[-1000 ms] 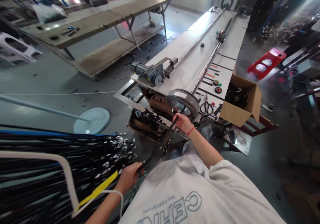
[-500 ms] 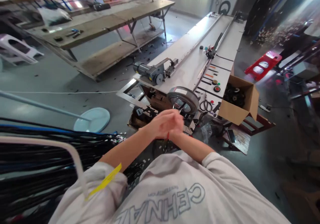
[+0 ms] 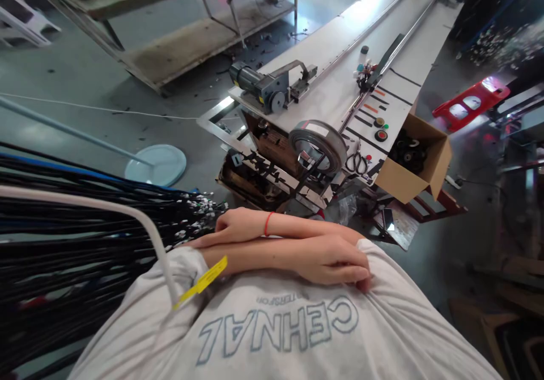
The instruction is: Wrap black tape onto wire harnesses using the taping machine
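My forearms cross in front of the grey T-shirt (image 3: 280, 334). My left hand (image 3: 335, 261) lies to the right against the shirt, near my right sleeve, with loosely bent fingers and nothing in them. Above it, my right arm wears a red string bracelet (image 3: 267, 224) and reaches left. My right hand (image 3: 238, 225) rests on my left arm by the sleeve, its fingers laid along the arm and partly hidden. Neither hand touches the workbench (image 3: 327, 94). Beyond my arms, a roll of dark tape or strip (image 3: 319, 133) sits on the bench's near end.
A motor unit (image 3: 259, 85), scissors (image 3: 357, 162) and small tape rolls lie on the bench. An open cardboard box (image 3: 408, 182) stands right, near a phone (image 3: 388, 220) and a red stool (image 3: 471, 105). Dark cables (image 3: 85, 216) and a pale tube (image 3: 136, 216) are at left.
My hands were clasped together near the roll. They have parted and drawn back to my body, and my arms now cross. The view has tilted downward.
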Demonstrator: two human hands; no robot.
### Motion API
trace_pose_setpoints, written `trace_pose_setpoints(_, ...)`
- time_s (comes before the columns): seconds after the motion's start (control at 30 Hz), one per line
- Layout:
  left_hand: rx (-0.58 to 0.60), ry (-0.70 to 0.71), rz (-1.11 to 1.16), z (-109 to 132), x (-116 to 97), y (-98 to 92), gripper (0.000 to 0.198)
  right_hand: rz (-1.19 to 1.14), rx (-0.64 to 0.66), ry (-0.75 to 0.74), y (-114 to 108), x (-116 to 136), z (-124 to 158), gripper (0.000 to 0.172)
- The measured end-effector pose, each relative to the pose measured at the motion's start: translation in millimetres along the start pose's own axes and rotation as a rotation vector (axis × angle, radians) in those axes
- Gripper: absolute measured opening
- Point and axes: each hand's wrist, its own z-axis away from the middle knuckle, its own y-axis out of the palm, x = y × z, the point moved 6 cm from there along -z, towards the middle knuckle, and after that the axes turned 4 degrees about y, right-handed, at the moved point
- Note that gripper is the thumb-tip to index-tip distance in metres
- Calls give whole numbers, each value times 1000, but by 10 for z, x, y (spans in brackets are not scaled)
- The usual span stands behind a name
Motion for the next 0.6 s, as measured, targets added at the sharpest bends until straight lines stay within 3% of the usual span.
trace_pose_setpoints(0.07,27,19,-19,11,21,20,45,25,-48,-5,-22,-33,52,46)
trace_pose_setpoints(0.2,31,23,-93,14,48,36,36,-149,78,-139,50,-7,53,36)
trace_pose_setpoints(0.33,-48,89,-188,28,-33,-6,35,-30,25,-61,22,-81,63,43)
trace_pose_setpoints(0.5,-77,15,-194,47,-75,-49,34,-132,59,-153,44,-56,120,27)
trace_pose_setpoints(0.6,-79,-60,-183,46,-40,-64,34,-50,36,-96,59,-123,92,37)
